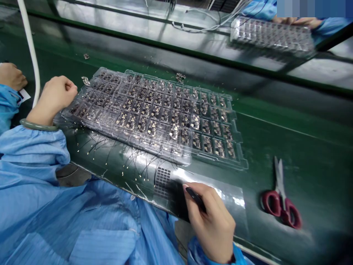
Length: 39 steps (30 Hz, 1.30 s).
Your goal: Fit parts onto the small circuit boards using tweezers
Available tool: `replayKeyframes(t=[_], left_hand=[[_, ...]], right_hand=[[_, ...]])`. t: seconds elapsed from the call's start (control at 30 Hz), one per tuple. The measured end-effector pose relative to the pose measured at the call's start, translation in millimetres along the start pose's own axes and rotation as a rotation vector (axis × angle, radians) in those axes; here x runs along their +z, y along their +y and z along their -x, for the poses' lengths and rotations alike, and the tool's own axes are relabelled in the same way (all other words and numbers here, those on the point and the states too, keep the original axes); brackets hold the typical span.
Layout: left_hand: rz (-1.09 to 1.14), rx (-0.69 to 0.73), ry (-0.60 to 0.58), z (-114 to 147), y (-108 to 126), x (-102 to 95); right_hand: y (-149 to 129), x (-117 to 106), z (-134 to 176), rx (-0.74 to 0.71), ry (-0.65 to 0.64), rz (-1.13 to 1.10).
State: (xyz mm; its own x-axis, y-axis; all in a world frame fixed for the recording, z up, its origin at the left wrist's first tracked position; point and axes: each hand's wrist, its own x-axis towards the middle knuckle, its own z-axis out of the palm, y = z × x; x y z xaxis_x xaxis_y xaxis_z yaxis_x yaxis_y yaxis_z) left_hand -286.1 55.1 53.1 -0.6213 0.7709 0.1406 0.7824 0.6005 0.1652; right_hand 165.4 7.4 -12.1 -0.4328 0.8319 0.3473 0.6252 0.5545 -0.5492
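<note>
My right hand (211, 221) pinches a slim black tool (195, 198), perhaps tweezers or a pen; its tip is hidden. It is just right of a clear sheet bearing a grid of small black squares (163, 178), at the bench's near edge. My left hand (56, 94) is closed at the left end of the clear plastic trays (187, 156); whatever its fingers hold, if anything, is hidden. Small circuit boards (151, 127) fill the pockets of these overlapping trays. Thin black cables with pale tips (135, 162) stick out along the near side.
Red-handled scissors (281, 206) lie at the right on the green bench (275, 140). Loose small parts (180, 77) lie behind the trays. A white hose (30, 51) rises at the left, beside another person's hand (12, 76). Across the bench, another person's arms are behind a filled tray (271, 35).
</note>
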Motion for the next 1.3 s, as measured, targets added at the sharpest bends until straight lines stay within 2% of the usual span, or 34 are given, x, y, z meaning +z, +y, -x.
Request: replayKeyframes(t=[0.1, 0.13, 0.2, 0.27, 0.3, 0.37, 0.47, 0.53, 0.63, 0.73, 0.83, 0.93, 1.0, 1.13, 1.3], left_hand=[[0.11, 0.023, 0.117, 9, 6, 3.2], [0.245, 0.045, 0.139, 14, 10, 5.1], [0.652, 0.126, 0.155, 27, 20, 8.2], [1.043, 0.237, 0.124, 45, 35, 8.4], [1.158, 0.285, 0.085, 56, 43, 7.2], [1.324, 0.347, -0.07, 79, 60, 3.3], [1.471, 0.373, -0.416, 113, 79, -0.8], [1.551, 0.371, -0.636, 132, 87, 0.8], [1.657, 0.409, -0.895, 153, 96, 8.5], [1.683, 0.446, -1.001, 165, 101, 16.3], [1.571, 0.473, -0.955, 164, 99, 19.5], [1.282, 0.584, -0.886, 156, 92, 18.3], [1.091, 0.671, -0.849, 151, 88, 16.3], [0.876, 0.84, -0.732, 152, 91, 13.9], [0.675, 1.055, -0.399, 162, 106, 17.1]], right_hand=[[-10, 2, -7, 0.014, 0.033, -0.06], [-14, 3, -10, 0.025, 0.036, -0.092], [-22, 5, -15, 0.052, 0.031, -0.181], [-31, 8, -21, 0.097, 0.005, -0.303], [-35, 11, -23, 0.144, -0.017, -0.371], [-42, 17, -28, 0.311, -0.084, -0.559], [-50, 26, -33, 0.658, -0.272, -0.997], [-53, 30, -37, 0.808, -0.371, -1.28], [-56, 32, -40, 0.873, -0.417, -1.528], [-56, 31, -40, 0.848, -0.446, -1.636], [-54, 31, -36, 0.838, -0.342, -1.517], [-52, 31, -31, 0.74, -0.096, -1.12], [-50, 31, -28, 0.642, 0.007, -0.898], [-49, 31, -24, 0.526, 0.045, -0.762], [-51, 30, -24, 0.392, 0.077, -0.641]])
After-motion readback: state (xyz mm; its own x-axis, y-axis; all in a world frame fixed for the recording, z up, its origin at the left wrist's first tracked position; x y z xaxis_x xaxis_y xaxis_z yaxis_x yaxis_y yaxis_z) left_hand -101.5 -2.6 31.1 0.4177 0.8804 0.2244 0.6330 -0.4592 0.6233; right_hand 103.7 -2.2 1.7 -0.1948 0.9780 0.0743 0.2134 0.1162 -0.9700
